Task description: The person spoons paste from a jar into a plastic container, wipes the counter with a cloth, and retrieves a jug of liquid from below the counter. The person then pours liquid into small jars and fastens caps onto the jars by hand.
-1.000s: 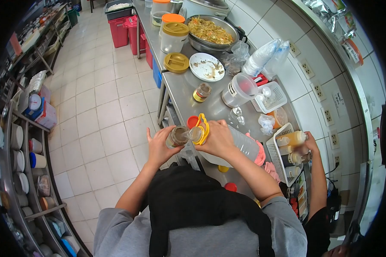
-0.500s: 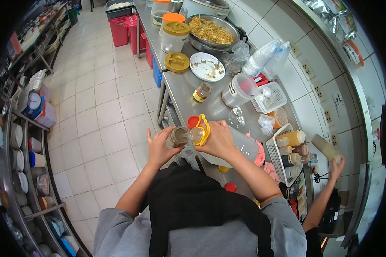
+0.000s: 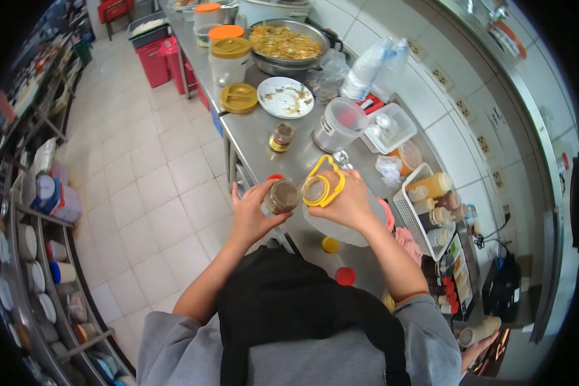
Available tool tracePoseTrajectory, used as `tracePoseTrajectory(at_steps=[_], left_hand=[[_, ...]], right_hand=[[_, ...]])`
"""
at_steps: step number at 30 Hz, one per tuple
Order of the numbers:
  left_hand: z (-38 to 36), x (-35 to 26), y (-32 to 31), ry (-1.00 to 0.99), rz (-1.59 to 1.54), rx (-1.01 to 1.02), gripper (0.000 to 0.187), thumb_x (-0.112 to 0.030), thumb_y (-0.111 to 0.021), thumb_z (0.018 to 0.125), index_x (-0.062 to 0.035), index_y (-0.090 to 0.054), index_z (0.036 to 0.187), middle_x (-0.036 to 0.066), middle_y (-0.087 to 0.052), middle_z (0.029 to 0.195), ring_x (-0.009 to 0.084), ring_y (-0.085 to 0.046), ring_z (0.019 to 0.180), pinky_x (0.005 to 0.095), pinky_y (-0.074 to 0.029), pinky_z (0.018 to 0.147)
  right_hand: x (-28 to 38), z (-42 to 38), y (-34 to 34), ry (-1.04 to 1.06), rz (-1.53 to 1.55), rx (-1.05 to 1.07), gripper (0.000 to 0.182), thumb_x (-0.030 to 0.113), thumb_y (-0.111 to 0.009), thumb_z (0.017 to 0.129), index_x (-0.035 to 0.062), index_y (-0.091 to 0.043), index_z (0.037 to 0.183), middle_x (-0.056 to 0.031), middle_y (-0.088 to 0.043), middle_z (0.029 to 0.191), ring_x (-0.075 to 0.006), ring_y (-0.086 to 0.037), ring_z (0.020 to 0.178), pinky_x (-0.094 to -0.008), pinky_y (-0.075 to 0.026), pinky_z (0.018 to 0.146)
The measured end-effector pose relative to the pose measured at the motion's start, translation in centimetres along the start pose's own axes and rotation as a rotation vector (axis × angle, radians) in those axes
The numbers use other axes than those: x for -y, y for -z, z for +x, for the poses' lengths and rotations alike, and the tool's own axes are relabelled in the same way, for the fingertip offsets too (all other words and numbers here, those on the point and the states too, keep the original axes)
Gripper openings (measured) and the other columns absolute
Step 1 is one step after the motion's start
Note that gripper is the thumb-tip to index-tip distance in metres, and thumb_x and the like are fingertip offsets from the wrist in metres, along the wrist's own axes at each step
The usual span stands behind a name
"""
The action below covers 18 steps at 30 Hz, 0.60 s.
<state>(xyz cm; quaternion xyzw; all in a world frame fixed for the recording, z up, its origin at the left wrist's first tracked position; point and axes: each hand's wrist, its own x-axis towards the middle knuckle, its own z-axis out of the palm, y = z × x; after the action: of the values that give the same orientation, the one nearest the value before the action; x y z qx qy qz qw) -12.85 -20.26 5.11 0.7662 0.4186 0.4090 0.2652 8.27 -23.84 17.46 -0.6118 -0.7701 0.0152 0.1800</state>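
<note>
The right hand point(image 3: 347, 201) hides much of the clear jug point(image 3: 341, 225); its contents are unclear.

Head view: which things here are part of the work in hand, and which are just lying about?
In hand:
left hand holding small jar
right hand tipping big bottle with yellow handle

Lying about:
dirty plate
noodle pan
measuring jug
sauce basket
second jar

Bright even indoor light, soft shadows; strong fisheye warp, black corners.
</note>
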Motion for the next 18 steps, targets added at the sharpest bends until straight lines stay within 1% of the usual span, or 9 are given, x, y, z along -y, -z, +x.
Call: tracePoseTrajectory(at_steps=[3, 6, 7, 9, 10, 12, 13, 15, 18], left_hand=[[1.9, -1.3, -1.5, -0.006, -0.024, 0.070, 0.079, -0.042, -0.089, 0.064, -0.0105, -0.060, 0.131, 0.006, -0.069, 0.118, 0.0219, -0.063, 0.113, 0.0628, -0.012, 0.118], [3.2, -2.5, -2.7, -0.009, -0.045, 0.087, 0.079, -0.042, -0.089, 0.065, -0.0083, -0.060, 0.131, 0.007, -0.070, 0.116, 0.0213, -0.064, 0.110, 0.0604, -0.015, 0.118], [3.5, -2.7, -3.1, -0.022, -0.053, 0.096, 0.078, -0.040, -0.089, 0.065, -0.0070, -0.060, 0.130, 0.008, -0.070, 0.116, 0.0224, -0.064, 0.109, 0.0578, -0.020, 0.117], [3.8, -2.7, -3.9, -0.041, -0.067, 0.116, 0.077, -0.037, -0.089, 0.066, -0.0045, -0.060, 0.130, 0.010, -0.070, 0.115, 0.0246, -0.065, 0.107, 0.0527, -0.031, 0.114], [3.7, -2.4, -4.3, -0.023, -0.096, 0.135, 0.076, -0.035, -0.090, 0.065, -0.0048, -0.060, 0.129, 0.011, -0.070, 0.114, 0.0256, -0.065, 0.107, 0.0491, -0.036, 0.108], [3.6, -1.6, -5.9, 0.010, -0.152, 0.180, 0.075, -0.031, -0.091, 0.063, -0.0054, -0.061, 0.127, 0.012, -0.070, 0.112, 0.0276, -0.066, 0.108, 0.0420, -0.047, 0.097], [3.4, -1.2, -6.6, -0.002, -0.161, 0.178, 0.075, -0.030, -0.091, 0.063, -0.0040, -0.060, 0.127, 0.013, -0.070, 0.112, 0.0286, -0.066, 0.107, 0.0406, -0.049, 0.095], [3.1, -0.3, -8.0, -0.024, -0.181, 0.168, 0.074, -0.027, -0.090, 0.064, -0.0013, -0.060, 0.126, 0.015, -0.069, 0.113, 0.0307, -0.067, 0.105, 0.0377, -0.053, 0.089], [3.0, 1.4, -10.6, 0.039, -0.219, 0.196, 0.073, -0.024, -0.089, 0.065, 0.0013, -0.059, 0.126, 0.017, -0.069, 0.114, 0.0319, -0.067, 0.106, 0.0388, -0.052, 0.092]], right_hand=[[-1.7, -1.1, 2.5, -0.115, -0.001, -0.033, 0.044, 0.030, -0.082, 0.062, 0.0106, -0.069, 0.099, -0.0088, -0.071, 0.095, -0.0287, -0.068, 0.090, -0.0419, -0.048, 0.085], [-3.9, -3.4, 4.3, -0.150, 0.054, -0.228, 0.043, 0.026, -0.082, 0.061, 0.0079, -0.070, 0.097, -0.0106, -0.072, 0.097, -0.0308, -0.068, 0.091, -0.0423, -0.052, 0.083], [-4.9, -4.5, 5.0, -0.195, 0.034, -0.265, 0.044, 0.021, -0.083, 0.062, 0.0057, -0.069, 0.101, -0.0107, -0.072, 0.100, -0.0279, -0.070, 0.093, -0.0392, -0.054, 0.083], [-6.4, -6.7, 5.8, -0.387, 0.179, -0.384, 0.042, 0.020, -0.083, 0.065, 0.0052, -0.069, 0.102, -0.0098, -0.073, 0.103, -0.0241, -0.069, 0.096, -0.0383, -0.052, 0.086], [-7.0, -7.9, 6.0, -0.482, 0.254, -0.444, 0.041, 0.020, -0.083, 0.067, 0.0050, -0.069, 0.102, -0.0093, -0.073, 0.104, -0.0222, -0.069, 0.097, -0.0379, -0.052, 0.087], [-8.9, -11.1, 6.2, -0.595, 0.418, -0.604, 0.038, 0.014, -0.081, 0.071, 0.0022, -0.068, 0.105, -0.0096, -0.072, 0.106, -0.0190, -0.068, 0.097, -0.0351, -0.052, 0.088], [-9.5, -12.1, 6.1, -0.639, 0.503, -0.679, 0.037, 0.012, -0.081, 0.073, 0.0008, -0.067, 0.106, -0.0098, -0.072, 0.107, -0.0173, -0.067, 0.097, -0.0337, -0.052, 0.088], [-10.0, -13.2, 5.8, -0.578, 0.428, -0.720, 0.035, 0.009, -0.079, 0.076, -0.0004, -0.066, 0.108, -0.0095, -0.071, 0.108, -0.0166, -0.066, 0.096, -0.0326, -0.051, 0.088], [-10.7, -14.2, 5.4, -0.539, 0.364, -0.748, 0.036, 0.008, -0.078, 0.078, -0.0012, -0.064, 0.110, -0.0108, -0.070, 0.110, -0.0176, -0.065, 0.096, -0.0319, -0.051, 0.088]])
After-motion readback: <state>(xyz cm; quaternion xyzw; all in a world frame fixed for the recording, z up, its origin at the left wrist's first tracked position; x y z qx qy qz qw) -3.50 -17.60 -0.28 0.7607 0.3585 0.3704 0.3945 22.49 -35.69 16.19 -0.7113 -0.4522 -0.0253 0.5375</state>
